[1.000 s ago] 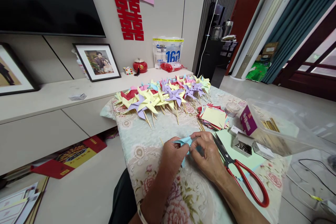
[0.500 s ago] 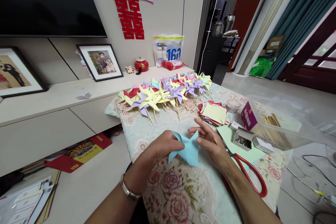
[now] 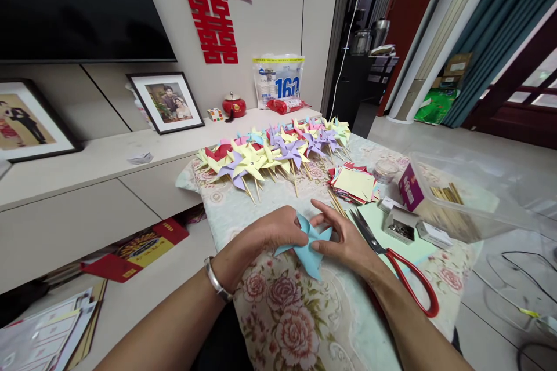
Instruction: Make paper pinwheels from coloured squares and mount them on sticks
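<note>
A light blue paper square, cut and partly folded into pinwheel flaps, lies on the floral tablecloth between both hands. My left hand pinches its left flap near the centre. My right hand grips its right side, thumb on the paper and index finger stretched out above. A row of finished paper pinwheels on wooden sticks lies farther back on the table.
Red-handled scissors lie just right of my right hand. Behind them are a stack of coloured paper squares, a small open box of pins, a round tub and a clear plastic box with sticks. A low cabinet with framed photos stands left.
The blue paper was bunched small in both hands, then spread open on the cloth. Now a flap is folded up toward the centre and both hands have closed back in on it.
</note>
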`<state>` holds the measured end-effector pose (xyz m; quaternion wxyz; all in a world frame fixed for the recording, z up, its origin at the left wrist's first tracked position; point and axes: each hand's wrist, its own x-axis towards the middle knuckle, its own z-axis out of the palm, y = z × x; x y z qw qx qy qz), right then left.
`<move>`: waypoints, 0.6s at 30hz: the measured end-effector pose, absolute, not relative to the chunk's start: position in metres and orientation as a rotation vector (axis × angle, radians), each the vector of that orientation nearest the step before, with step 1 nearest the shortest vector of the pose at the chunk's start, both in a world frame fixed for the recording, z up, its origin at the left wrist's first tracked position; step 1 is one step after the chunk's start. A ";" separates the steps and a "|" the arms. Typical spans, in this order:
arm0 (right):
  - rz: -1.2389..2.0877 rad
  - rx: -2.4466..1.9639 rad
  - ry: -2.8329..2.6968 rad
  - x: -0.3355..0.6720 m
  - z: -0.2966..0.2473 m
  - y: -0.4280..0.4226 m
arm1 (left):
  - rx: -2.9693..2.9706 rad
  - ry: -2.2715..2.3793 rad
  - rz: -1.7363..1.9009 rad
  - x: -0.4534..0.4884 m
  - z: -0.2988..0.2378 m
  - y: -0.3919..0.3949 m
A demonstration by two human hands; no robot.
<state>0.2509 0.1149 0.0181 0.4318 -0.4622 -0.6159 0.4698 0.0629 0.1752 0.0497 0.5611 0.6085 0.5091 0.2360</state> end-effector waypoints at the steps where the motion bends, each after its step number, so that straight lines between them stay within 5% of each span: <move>1: 1.203 -1.156 -1.534 0.250 0.019 0.114 | 1.533 1.187 0.448 0.064 0.053 0.176; 18: 1.306 -1.187 -1.439 0.245 0.012 0.116 | 1.928 1.141 0.144 0.080 0.073 0.172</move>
